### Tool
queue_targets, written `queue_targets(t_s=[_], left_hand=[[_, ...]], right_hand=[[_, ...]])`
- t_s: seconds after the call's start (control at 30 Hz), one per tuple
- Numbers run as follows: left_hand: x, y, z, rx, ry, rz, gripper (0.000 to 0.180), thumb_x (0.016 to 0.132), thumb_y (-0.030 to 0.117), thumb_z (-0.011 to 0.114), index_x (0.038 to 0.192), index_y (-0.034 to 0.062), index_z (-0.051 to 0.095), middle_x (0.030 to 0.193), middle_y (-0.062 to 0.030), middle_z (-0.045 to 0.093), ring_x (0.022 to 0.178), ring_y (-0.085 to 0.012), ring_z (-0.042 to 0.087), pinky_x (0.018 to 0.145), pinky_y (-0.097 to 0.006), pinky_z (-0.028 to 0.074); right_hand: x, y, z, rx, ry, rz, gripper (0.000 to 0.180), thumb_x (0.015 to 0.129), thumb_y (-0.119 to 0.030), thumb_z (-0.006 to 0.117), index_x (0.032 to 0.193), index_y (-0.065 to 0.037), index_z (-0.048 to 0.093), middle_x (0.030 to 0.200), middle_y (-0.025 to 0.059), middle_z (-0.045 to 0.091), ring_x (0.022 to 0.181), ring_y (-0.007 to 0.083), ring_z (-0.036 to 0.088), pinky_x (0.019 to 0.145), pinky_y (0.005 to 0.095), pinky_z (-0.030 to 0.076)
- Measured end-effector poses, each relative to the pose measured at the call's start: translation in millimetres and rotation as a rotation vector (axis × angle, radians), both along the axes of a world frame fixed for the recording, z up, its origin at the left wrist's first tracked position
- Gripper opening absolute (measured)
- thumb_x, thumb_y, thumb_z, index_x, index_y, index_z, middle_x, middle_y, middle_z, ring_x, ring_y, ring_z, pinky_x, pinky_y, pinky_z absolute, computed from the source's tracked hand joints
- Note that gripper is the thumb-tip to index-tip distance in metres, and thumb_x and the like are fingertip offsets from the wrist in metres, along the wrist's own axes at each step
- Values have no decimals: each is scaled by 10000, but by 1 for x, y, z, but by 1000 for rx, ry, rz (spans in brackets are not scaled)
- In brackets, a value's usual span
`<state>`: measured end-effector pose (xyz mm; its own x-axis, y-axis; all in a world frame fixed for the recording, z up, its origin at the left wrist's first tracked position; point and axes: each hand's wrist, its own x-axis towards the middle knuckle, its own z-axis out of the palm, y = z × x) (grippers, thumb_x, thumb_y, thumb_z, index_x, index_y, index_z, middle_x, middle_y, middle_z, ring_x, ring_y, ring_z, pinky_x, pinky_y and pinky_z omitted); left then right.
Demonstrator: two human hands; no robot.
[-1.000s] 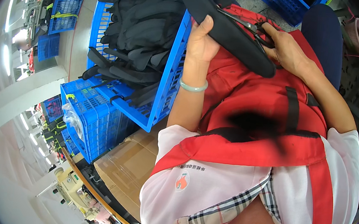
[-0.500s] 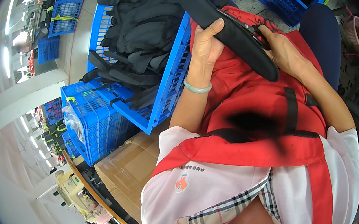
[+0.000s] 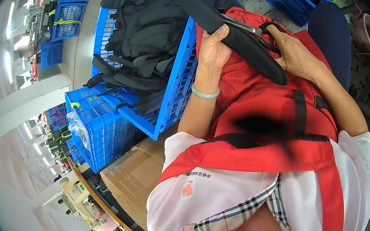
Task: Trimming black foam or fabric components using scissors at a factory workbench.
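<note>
My left hand is closed around a long black padded strip with a rounded end, its thumb lying on top. The strip slants across my lap, and its far part passes over a blue crate. In my right hand is a pair of scissors with black handles, the fingers in the loops. Their blades lie along the strip's far edge, pointing towards my left hand. Whether they touch a thread there is too small to tell.
A blue crate at the left holds a heap of black padded strips. Below it stand another blue crate and a cardboard box. A red apron covers my lap. A pink basket stands at the far right.
The scissors' blades show more plainly above the strip's edge, and their handles have spread apart. My left hand keeps its hold on the strip, almost in the same place.
</note>
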<state>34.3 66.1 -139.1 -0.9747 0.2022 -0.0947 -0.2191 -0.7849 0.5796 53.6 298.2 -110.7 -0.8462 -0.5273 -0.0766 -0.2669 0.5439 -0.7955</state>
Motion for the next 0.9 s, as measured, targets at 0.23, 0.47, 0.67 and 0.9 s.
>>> queue_targets(t_s=[0.23, 0.47, 0.67, 0.9], left_hand=[[3, -1, -4, 5, -2, -18, 343, 762, -40, 743, 1065, 49, 610, 1001, -66, 655, 963, -226, 624, 937, -384, 492], [4, -2, -3, 46, -21, -51, 348, 761, -63, 733, 1066, 49, 612, 1006, -66, 657, 963, -229, 626, 932, -380, 496], [4, -1, -4, 20, -6, -51, 347, 766, -59, 733, 1073, 47, 610, 999, -62, 654, 956, -219, 621, 944, -368, 485], [6, -1, -3, 33, -2, -58, 326, 778, -30, 738, 1068, 46, 609, 989, -61, 651, 964, -209, 613, 937, -360, 482]], right_hand=[[2, 5, 2, 65, 13, 2, 634, 791, -285, 725, 1261, -1, 408, 1013, 254, 607, 982, 423, 591, 822, 469, 467], [1, 12, 13, 77, -59, 40, 592, 788, -232, 709, 1248, 3, 418, 991, 256, 611, 994, 426, 589, 820, 465, 471], [5, 5, 3, 55, 144, 7, 543, 794, -193, 708, 1212, 4, 421, 939, 257, 615, 921, 427, 594, 767, 488, 451], [0, -5, -4, 132, -124, -8, 368, 869, -170, 658, 1128, 25, 485, 792, 246, 583, 769, 350, 607, 679, 426, 455]])
